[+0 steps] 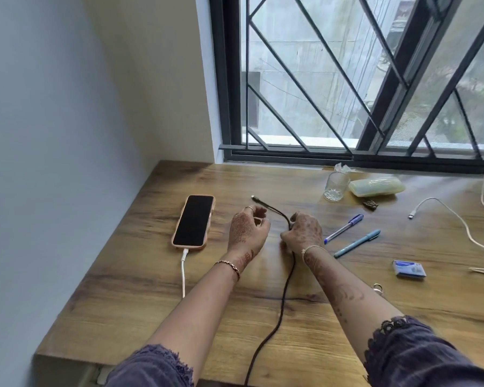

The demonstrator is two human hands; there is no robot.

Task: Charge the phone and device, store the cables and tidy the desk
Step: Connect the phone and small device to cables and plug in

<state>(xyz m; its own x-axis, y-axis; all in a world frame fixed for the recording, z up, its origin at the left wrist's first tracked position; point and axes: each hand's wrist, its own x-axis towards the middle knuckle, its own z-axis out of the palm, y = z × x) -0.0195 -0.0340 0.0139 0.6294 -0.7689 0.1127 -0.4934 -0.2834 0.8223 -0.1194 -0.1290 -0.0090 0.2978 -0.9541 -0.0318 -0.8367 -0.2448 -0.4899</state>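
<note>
Head view: we find the black cable (284, 296) at centre frame, running from the lower edge up across the worktop (129, 297) to its plug (253, 197). The right hand (302, 233) has its fingers closed on the cable just behind the bend. The left hand (248, 230) is loosely curled near the plug end; we cannot tell whether it grips anything. We judge the cable light, limp and springy, best taken at the stiff plug. The phone (193, 222), centre left, has a white lead (183, 270) plugged in.
</note>
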